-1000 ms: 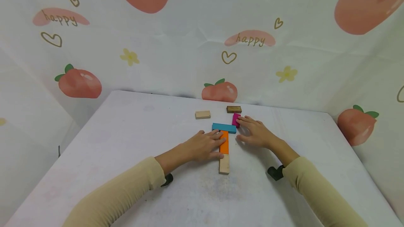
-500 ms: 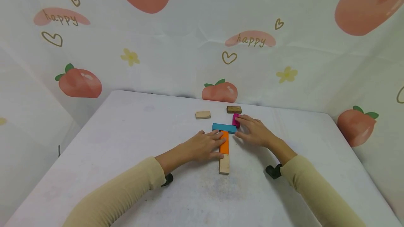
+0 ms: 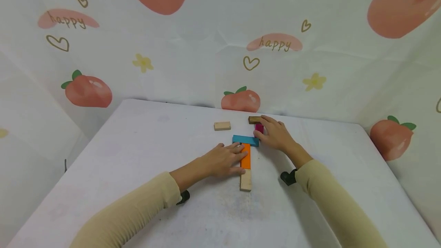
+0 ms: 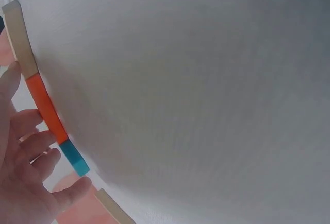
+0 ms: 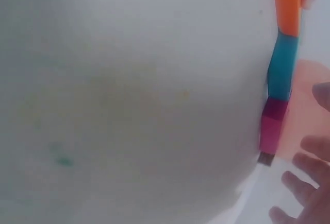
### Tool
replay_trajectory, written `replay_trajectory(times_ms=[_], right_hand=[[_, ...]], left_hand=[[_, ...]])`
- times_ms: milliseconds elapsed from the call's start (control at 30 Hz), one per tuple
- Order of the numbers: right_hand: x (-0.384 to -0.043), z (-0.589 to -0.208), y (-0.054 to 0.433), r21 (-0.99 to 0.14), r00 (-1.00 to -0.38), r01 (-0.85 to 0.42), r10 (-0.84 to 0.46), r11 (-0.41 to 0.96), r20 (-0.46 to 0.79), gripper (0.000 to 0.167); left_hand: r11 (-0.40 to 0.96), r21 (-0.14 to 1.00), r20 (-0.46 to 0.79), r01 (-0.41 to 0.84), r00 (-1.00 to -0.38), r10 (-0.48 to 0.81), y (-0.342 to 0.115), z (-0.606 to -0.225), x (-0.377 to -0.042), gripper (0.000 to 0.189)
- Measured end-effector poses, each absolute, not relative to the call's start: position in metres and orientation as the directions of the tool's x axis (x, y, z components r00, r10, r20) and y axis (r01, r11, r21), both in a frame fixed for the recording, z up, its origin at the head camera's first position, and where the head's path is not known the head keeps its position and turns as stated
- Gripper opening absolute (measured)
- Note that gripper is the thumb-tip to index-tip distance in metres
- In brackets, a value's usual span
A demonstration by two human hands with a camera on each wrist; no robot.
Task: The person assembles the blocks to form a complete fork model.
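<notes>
My left hand [image 3: 224, 160] rests its spread fingers on an orange block [image 3: 245, 158], its thumb at a plain wooden block [image 3: 245, 181] joined end to end with it. Across the far end of the orange block lies a blue block [image 3: 245, 140]. My right hand [image 3: 275, 133] hovers with loose, spread fingers over a magenta block [image 3: 259, 129], partly hiding it. Its fingertips overlap the right end of a dark brown block [image 3: 254, 119] in the head view. The right wrist view shows those fingers [image 5: 299, 185] apart from the blocks.
Another plain wooden block [image 3: 222, 126] lies on the white table [image 3: 144, 144], left of the brown one. Behind the table's far edge hangs a peach-printed cloth [image 3: 193, 49]. Black wrist mounts [image 3: 288, 177] show under the sleeves.
My right hand has moved forward and slightly left, from the side of the magenta block to over it and up to the brown block. The left hand and the blocks have stayed put.
</notes>
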State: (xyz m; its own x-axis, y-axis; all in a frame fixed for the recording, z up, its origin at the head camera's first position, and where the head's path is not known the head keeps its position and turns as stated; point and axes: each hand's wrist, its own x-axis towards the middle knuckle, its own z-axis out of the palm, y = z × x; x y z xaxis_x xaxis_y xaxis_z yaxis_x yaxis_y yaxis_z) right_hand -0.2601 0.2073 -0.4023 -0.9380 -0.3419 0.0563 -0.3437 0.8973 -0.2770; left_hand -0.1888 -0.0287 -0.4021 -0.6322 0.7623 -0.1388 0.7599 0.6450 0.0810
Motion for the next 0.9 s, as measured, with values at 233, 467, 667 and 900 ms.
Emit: replay_trajectory(times_ms=[233, 467, 667, 900], right_hand=[[-0.270, -0.403, 0.202, -0.266, -0.955, -0.285, -0.298, 0.921, -0.007, 0.059], [-0.272, -0.402, 0.192, -0.292, -0.965, -0.241, -0.260, 0.925, -0.029, 0.062], [-0.273, -0.402, 0.184, -0.266, -0.962, -0.242, -0.267, 0.933, -0.061, 0.060], [-0.275, -0.400, 0.182, -0.266, -0.951, -0.262, -0.296, 0.928, -0.094, 0.061]], left_hand=[[0.638, 0.075, -0.133, 0.767, -0.626, 0.768, -0.028, -0.400, -0.188, 0.067], [0.640, 0.070, -0.121, 0.765, -0.631, 0.767, -0.029, -0.401, -0.188, 0.066], [0.652, 0.086, -0.135, 0.753, -0.639, 0.757, -0.029, -0.401, -0.187, 0.067], [0.645, 0.091, -0.122, 0.759, -0.634, 0.764, -0.029, -0.400, -0.187, 0.067]])
